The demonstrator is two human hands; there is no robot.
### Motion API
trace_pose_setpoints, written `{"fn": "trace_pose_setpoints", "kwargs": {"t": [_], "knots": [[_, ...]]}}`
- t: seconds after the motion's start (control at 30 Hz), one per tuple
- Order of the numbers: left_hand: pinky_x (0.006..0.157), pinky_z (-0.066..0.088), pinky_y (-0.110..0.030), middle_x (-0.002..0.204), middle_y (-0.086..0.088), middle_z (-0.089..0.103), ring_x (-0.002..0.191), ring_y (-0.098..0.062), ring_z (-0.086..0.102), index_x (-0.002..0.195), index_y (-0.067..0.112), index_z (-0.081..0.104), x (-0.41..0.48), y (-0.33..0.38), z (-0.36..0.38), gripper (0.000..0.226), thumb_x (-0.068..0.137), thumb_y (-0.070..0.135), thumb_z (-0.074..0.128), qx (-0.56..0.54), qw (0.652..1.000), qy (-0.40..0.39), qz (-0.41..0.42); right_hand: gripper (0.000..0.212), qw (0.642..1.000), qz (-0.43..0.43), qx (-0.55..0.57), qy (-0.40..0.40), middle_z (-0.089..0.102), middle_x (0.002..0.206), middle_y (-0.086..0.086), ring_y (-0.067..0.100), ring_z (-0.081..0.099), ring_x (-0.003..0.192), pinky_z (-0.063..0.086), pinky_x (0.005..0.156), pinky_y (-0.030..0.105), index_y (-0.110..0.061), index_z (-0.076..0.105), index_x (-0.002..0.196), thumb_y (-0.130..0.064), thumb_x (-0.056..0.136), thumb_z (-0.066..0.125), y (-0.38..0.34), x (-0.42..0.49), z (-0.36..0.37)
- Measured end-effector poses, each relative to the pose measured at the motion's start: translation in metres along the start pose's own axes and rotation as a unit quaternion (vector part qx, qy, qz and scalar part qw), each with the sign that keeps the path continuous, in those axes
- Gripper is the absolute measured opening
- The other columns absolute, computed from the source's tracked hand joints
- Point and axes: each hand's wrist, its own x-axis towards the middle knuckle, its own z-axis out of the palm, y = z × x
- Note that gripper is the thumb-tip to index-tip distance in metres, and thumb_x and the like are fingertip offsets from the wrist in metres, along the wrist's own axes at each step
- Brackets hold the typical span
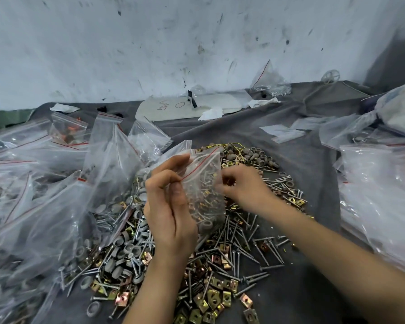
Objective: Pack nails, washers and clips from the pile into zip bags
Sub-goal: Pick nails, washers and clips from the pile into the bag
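Observation:
A small clear zip bag (205, 190) with a red seal line hangs above the pile, partly filled with nails, brass clips and a grey washer. My left hand (168, 206) grips its left edge near the seal. My right hand (243, 185) is at the bag's right edge with fingers pinched together; it is blurred, and I cannot tell whether it holds the bag's edge or a small part. Below lies the pile (220, 265) of silver nails, grey washers and brass or copper clips on a grey cloth.
Filled zip bags (56, 183) are heaped at the left. More clear bags (381, 195) lie at the right. A white board (185, 107) and crumpled paper rest by the scuffed wall at the back. Bare grey cloth (313, 288) lies at the front right.

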Motion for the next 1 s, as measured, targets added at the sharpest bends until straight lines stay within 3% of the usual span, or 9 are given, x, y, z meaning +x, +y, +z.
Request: {"fn": "trace_pose_setpoints", "kwargs": {"t": [0.1,0.2,0.43,0.57,0.63,0.73,0.83,0.93,1.0], "knots": [[0.096,0.046,-0.037,0.124,-0.009,0.057,0.117,-0.03,0.058,0.103,0.029,0.044,0.001,0.0,0.0,0.022,0.101,0.012,0.031,-0.005,1.0,0.003,-0.004,0.016,0.995,-0.024,-0.098,-0.018,0.067,0.094,0.006,0.023,0.057,0.094,0.047,0.085,0.035,-0.011,0.07,0.08,-0.019,0.089,0.061,0.008,0.001,0.022],[0.097,0.046,-0.034,0.123,-0.011,0.056,0.117,-0.024,0.058,0.107,0.028,0.044,0.001,0.0,0.0,0.025,0.1,0.008,0.031,-0.002,1.0,0.006,-0.007,0.022,0.977,-0.034,-0.21,0.0,0.063,0.102,0.005,0.027,0.047,0.107,0.043,0.091,0.039,-0.014,0.07,0.088,-0.026,0.094,0.052,0.006,0.002,0.03],[0.096,0.046,-0.031,0.12,-0.012,0.056,0.116,-0.021,0.059,0.108,0.027,0.043,0.001,0.002,-0.001,0.026,0.098,0.006,0.03,0.015,1.0,0.006,-0.01,0.023,0.953,-0.019,-0.293,-0.071,0.06,0.11,0.008,0.03,0.042,0.115,0.037,0.096,0.044,-0.02,0.047,0.072,-0.021,0.094,0.045,-0.011,0.002,0.021],[0.096,0.047,-0.035,0.121,-0.011,0.056,0.117,-0.025,0.058,0.107,0.029,0.043,0.001,0.001,-0.001,0.024,0.1,0.009,0.031,0.008,1.0,0.008,-0.02,0.022,0.964,-0.011,-0.25,-0.09,0.064,0.106,0.007,0.032,0.043,0.121,0.032,0.107,0.045,-0.021,0.055,0.069,-0.015,0.09,0.052,-0.013,0.0,0.018],[0.096,0.047,-0.036,0.122,-0.01,0.056,0.117,-0.027,0.058,0.107,0.029,0.043,0.0,0.002,0.0,0.023,0.1,0.011,0.031,0.007,1.0,0.007,-0.019,0.023,0.974,-0.011,-0.212,-0.074,0.066,0.099,0.006,0.031,0.049,0.112,0.032,0.108,0.045,-0.024,0.05,0.068,-0.014,0.087,0.056,-0.011,-0.002,0.02],[0.097,0.046,-0.033,0.122,-0.011,0.056,0.117,-0.026,0.058,0.108,0.029,0.043,0.0,0.002,-0.001,0.024,0.1,0.009,0.031,0.016,1.0,0.005,-0.015,0.012,0.993,0.002,-0.112,-0.04,0.066,0.094,0.006,0.027,0.054,0.099,0.044,0.095,0.04,-0.02,0.053,0.081,-0.014,0.084,0.062,-0.006,-0.004,0.022],[0.097,0.047,-0.033,0.122,-0.01,0.056,0.117,-0.025,0.058,0.107,0.029,0.043,0.001,0.002,-0.001,0.026,0.1,0.008,0.031,0.021,1.0,0.006,-0.016,0.013,0.999,0.024,0.015,0.043,0.065,0.09,-0.002,0.014,0.059,0.084,0.048,0.073,0.022,-0.017,0.061,0.09,-0.008,0.083,0.068,-0.007,-0.004,0.011],[0.096,0.047,-0.032,0.122,-0.01,0.056,0.117,-0.022,0.058,0.107,0.03,0.042,0.001,0.003,-0.001,0.026,0.1,0.008,0.031,0.022,1.0,0.004,-0.016,0.018,0.969,-0.022,0.177,0.173,0.063,0.079,-0.01,0.006,0.057,0.074,0.048,0.069,0.018,-0.022,0.061,0.083,-0.006,0.083,0.069,-0.031,-0.003,-0.018],[0.096,0.047,-0.033,0.122,-0.009,0.056,0.117,-0.024,0.059,0.107,0.03,0.043,0.001,0.002,-0.001,0.026,0.1,0.008,0.031,0.019,1.0,0.005,-0.017,0.021,0.938,-0.102,0.262,0.203,0.064,0.073,-0.012,0.003,0.058,0.07,0.05,0.069,0.019,-0.025,0.062,0.079,-0.006,0.081,0.072,-0.052,-0.007,-0.036]]}}
